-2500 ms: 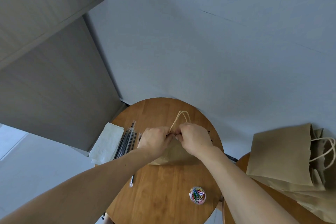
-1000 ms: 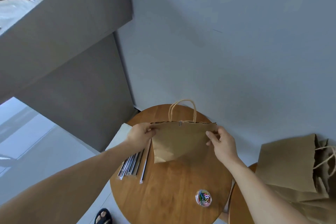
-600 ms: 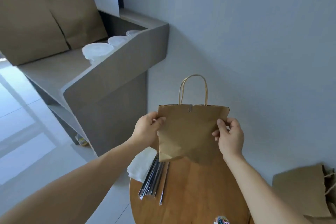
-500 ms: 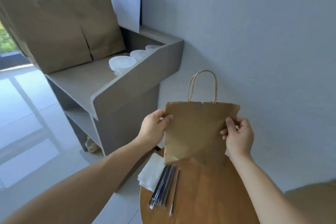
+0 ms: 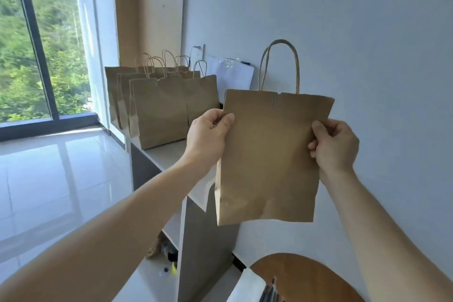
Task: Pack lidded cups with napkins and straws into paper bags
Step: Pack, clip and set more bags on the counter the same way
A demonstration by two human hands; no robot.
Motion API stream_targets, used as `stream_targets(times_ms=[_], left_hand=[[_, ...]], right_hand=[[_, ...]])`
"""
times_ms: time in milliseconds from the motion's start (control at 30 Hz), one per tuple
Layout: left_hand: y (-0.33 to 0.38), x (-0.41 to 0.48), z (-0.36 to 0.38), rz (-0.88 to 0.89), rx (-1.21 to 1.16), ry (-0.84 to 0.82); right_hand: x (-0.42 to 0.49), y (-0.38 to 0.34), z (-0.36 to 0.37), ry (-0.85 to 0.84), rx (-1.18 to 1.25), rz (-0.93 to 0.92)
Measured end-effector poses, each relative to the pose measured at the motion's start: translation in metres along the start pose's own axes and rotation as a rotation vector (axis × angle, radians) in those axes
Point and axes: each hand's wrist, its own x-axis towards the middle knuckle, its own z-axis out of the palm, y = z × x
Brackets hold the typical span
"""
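While 2 hands, left hand [image 5: 207,133], right hand [image 5: 334,146], grip 1 paper bag [image 5: 269,159]; 4+ shelf bags [image 5: 159,108]

A brown paper bag [image 5: 269,154] hangs upright in the air in front of the wall, its top folded shut and fastened at the middle with a small clip, its twisted-paper handle standing up above. Its sides are pinched near the top edge. On the shelf to the left, several more brown paper bags [image 5: 159,110] stand upright in a tight cluster, handles up. A white napkin stack [image 5: 247,287] lies at the edge of the round wooden surface [image 5: 306,277], with dark straws [image 5: 269,293] just beside it.
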Motion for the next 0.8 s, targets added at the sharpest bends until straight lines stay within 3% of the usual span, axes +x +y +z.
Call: stream_targets(times_ms=[233, 533, 800], left_hand=[[0.031, 0.062, -0.05, 0.109, 0.014, 0.172], [0.01, 0.154, -0.086, 0.166, 0.184, 0.339], [-0.048, 0.228, -0.094, 0.069, 0.376, 0.29]], right_hand=[[0.03, -0.04, 0.088, -0.111, 0.147, -0.042], [0.1, -0.03, 0.211, -0.305, 0.218, -0.062], [0.163, 0.029, 0.303, -0.489, 0.177, 0.015]])
